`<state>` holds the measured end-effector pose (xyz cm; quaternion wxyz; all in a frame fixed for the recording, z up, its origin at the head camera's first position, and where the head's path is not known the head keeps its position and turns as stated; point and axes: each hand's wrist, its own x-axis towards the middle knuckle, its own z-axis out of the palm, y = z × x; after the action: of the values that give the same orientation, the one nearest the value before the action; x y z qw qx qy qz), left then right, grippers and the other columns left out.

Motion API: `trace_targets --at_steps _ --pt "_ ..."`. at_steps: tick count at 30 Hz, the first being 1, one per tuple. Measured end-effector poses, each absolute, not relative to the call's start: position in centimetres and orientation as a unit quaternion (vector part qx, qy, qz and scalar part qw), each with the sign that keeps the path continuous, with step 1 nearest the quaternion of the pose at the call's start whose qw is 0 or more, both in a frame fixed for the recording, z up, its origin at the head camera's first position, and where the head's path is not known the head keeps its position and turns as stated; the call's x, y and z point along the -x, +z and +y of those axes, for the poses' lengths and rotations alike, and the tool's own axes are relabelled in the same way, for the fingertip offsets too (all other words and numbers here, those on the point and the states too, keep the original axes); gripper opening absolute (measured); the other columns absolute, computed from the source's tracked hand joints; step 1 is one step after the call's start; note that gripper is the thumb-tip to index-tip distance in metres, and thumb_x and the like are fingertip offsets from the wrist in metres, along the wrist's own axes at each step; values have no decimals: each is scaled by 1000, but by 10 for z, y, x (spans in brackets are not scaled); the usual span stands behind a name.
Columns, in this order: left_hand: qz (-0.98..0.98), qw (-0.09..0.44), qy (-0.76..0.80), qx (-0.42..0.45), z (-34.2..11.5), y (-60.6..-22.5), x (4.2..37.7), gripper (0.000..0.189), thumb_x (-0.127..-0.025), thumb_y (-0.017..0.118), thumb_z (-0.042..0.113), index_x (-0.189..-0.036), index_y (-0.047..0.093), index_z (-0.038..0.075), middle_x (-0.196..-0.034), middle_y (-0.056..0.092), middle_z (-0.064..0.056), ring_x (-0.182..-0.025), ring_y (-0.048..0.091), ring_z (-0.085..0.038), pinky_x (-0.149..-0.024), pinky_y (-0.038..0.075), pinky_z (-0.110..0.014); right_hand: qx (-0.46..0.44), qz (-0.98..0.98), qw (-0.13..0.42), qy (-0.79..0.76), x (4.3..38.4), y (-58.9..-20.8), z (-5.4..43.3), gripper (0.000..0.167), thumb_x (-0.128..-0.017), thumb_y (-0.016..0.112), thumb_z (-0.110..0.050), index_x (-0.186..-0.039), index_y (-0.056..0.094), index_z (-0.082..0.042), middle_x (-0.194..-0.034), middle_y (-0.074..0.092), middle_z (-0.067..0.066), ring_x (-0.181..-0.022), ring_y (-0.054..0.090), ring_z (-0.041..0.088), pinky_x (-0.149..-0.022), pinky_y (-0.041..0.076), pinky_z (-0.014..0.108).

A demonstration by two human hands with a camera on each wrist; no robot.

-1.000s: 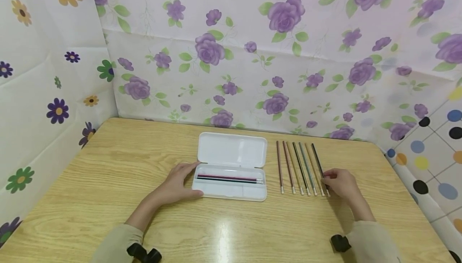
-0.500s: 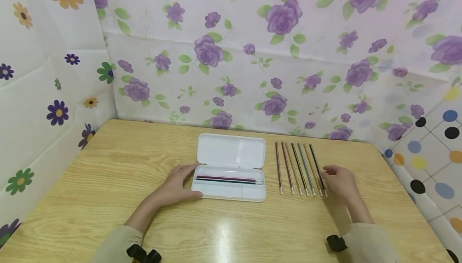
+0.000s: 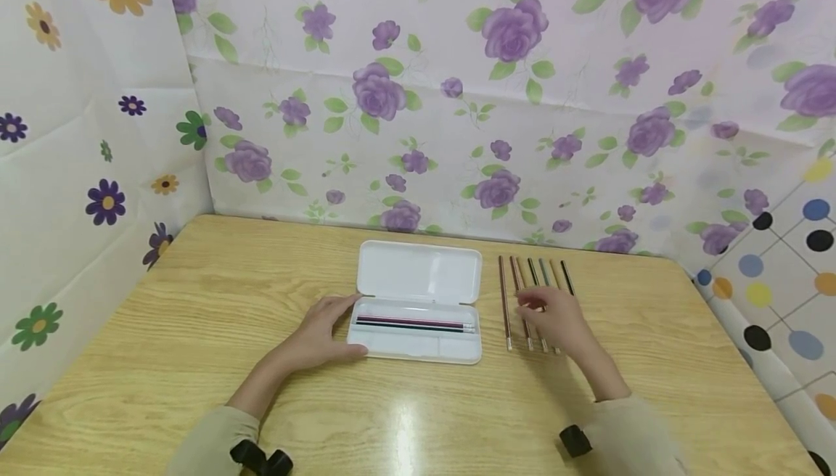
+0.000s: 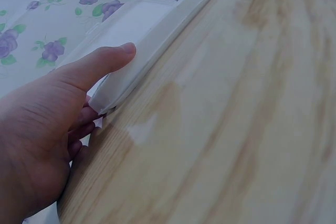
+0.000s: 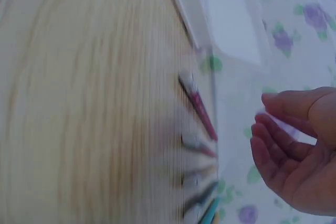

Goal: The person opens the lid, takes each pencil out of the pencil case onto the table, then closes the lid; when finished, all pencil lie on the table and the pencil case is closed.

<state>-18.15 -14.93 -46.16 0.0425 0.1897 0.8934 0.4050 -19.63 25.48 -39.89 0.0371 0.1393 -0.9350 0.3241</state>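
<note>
A white plastic pencil case [image 3: 405,350] lies with its lid [image 3: 418,271] folded back. Two pencils [image 3: 411,324], one red and one dark, lie inside it. My left hand [image 3: 318,334] holds the case's left end; in the left wrist view its thumb [image 4: 113,59] presses the front wall and the fingers reach behind the corner. To the right, several pencils [image 3: 505,302] lie in a row, eraser ends toward me. Over the row hovers my right hand [image 3: 560,320], fingers loosely bent and nothing between them. It hides the middle parts of several pencils.
The wooden table [image 3: 313,425] runs back to a flower-printed cloth [image 3: 444,135]. Another patterned cloth [image 3: 98,157] hangs along the left side. At the right is a dotted covering [image 3: 777,302]. A black wrist camera [image 3: 575,441] sits at the right sleeve.
My right hand has left the dark pencil at the row's right end and moved left above the other pencils. The left hand has stayed on the case.
</note>
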Motion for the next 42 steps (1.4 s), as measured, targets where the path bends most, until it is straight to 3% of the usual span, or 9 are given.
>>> trace_targets --at_steps 13,26,42 --pt "891 36 408 -193 -149 -461 182 95 -74 81 46 -148 38 6 -136 44 -16 -124 34 -36 -99 30 -61 -252 -906 -50 336 210 -408 179 17 -87 70 -2 -104 72 1 -97 69 8 -85 64 17 -74 53 30" --pt "891 40 410 -191 -149 -460 181 95 -73 82 45 -148 39 6 -136 44 -16 -126 33 -36 -100 29 -61 -260 -905 -105 321 221 -421 163 18 -82 73 2 -100 73 -1 -90 68 1 -82 61 12 -74 51 26" --pt "893 37 404 -194 -150 -462 183 96 -73 82 46 -147 38 4 -137 44 -18 -127 32 -38 -100 29 -63 -276 -925 -72 251 218 -420 155 9 -82 74 1 -88 77 -6 -83 68 0 -80 63 15 -73 52 30"
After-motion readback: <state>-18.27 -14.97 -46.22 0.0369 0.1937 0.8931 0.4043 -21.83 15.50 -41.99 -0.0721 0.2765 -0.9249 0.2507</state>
